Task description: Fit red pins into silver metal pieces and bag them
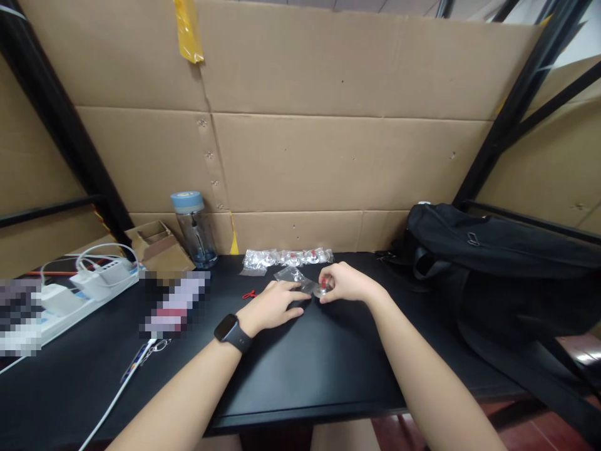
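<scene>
The right hand (345, 283) has thumb and forefinger closed around a small red and clear piece (323, 284), just above the far middle of the black table (323, 369). The left hand (277, 304) lies low beside it, palm down with its fingers loosely spread, the tips by a clear plastic bag (290, 274). The two hands are near each other but apart; whether the left fingertips press on the bag or merely rest over it, I cannot tell.

For this handling, a light pinch seems best, since the piece is small and could slip or turn between the fingers. The left hand would do well to keep the thin film flat with gentle fingertip pressure; pulling hard might crease or tear it. Working close to the tabletop looks sensible, so that a dropped piece does not go far.

The bag is glossy and crumpled. Beyond it, along the far edge, sits a row of wrapped packets (293, 257), shiny and wrinkled, with red spots showing through. A thin red tie (250, 294) lies left of the bag. The tabletop is smooth with a dull sheen, the wall (305, 163) is creased brown cardboard, and the bag on the right, a backpack (507, 269), looks like soft, slumping black cloth.
</scene>
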Demonstrator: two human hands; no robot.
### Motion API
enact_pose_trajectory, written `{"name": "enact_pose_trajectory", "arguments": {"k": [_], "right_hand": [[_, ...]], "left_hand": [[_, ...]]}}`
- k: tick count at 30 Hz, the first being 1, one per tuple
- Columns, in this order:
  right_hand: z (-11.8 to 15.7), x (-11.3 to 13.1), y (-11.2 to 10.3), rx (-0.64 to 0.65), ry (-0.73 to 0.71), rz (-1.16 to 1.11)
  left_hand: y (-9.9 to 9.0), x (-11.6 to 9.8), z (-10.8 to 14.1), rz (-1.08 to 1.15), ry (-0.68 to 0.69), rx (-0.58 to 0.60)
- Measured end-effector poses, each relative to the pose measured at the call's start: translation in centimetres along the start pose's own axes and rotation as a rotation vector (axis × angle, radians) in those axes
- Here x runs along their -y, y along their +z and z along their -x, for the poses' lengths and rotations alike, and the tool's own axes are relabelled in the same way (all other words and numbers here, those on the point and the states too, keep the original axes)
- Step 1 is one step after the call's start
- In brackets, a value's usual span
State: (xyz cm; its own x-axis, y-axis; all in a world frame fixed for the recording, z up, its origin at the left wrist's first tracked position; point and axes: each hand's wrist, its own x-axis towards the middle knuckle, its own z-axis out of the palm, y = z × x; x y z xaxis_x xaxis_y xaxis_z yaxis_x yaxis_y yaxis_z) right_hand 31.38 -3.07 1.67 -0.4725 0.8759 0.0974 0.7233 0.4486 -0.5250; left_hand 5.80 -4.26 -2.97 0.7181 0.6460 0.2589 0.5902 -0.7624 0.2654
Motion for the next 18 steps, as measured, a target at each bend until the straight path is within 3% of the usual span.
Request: {"name": "enact_pose_trajectory", "arguments": {"k": [18], "right_hand": [[-1.0,-0.3,2.0,-0.055,0.052,0.143]], "left_hand": [[-0.5,0.1,0.3,0.097,0.004,0.002]]}}
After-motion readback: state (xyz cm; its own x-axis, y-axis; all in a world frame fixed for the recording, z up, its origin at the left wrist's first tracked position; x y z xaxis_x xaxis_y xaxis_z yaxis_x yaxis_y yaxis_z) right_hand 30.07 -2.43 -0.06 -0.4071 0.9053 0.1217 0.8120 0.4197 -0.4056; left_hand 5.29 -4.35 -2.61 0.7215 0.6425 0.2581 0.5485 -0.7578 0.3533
